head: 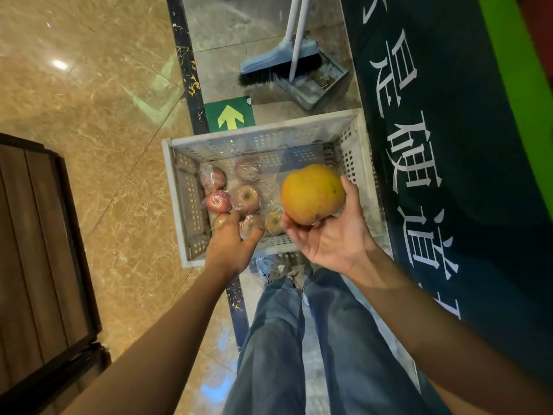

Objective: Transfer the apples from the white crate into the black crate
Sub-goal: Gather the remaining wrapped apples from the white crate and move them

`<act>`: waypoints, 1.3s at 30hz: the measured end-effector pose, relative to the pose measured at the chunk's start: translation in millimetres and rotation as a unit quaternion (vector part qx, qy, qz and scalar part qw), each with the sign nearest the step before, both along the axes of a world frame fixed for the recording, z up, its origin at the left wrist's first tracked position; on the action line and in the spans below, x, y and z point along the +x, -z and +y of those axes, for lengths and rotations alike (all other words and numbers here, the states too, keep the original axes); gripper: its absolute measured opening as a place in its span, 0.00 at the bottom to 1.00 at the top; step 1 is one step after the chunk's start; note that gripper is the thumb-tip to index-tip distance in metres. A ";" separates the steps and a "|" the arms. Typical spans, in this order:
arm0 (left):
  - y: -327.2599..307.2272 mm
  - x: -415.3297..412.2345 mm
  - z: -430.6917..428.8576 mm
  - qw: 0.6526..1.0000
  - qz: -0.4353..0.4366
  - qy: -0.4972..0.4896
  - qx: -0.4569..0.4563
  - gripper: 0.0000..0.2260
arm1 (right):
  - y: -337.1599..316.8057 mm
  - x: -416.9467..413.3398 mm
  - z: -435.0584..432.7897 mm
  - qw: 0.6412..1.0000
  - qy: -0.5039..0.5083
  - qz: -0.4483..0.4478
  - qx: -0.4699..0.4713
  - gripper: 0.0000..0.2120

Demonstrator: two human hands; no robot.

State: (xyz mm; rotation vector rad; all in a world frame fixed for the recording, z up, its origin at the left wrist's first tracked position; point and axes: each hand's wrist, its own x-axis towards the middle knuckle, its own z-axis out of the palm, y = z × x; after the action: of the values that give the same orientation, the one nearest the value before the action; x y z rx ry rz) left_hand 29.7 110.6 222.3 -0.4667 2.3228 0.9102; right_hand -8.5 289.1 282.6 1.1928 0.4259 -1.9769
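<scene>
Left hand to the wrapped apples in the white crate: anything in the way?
Nothing visible. The left hand is down among the plastic-wrapped red apples at the near end of the white perforated plastic crate. The right hand, holding a large yellow-orange fruit, is off to the side.

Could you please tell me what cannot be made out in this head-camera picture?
1. Black crate: nowhere in the head view; it must lie beyond the frame's edges.
2. Left hand: its back hides the fingertips, so whether it grips a wrapped apple cannot be told.
3. Apple count in the white crate: the left hand and the yellow-orange fruit held in the right hand cover part of the crate floor.
</scene>
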 end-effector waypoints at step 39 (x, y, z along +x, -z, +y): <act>-53.8 -6.0 -23.7 1.000 0.010 -0.007 -0.018 0.30 | -18.2 15.6 -4.0 0.502 -0.342 0.482 0.632 0.44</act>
State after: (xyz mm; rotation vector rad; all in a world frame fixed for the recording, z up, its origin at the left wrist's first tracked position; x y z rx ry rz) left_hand 23.7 87.0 276.1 -0.4919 2.3601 0.8847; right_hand 7.1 285.1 300.8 0.1424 2.7498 -1.1278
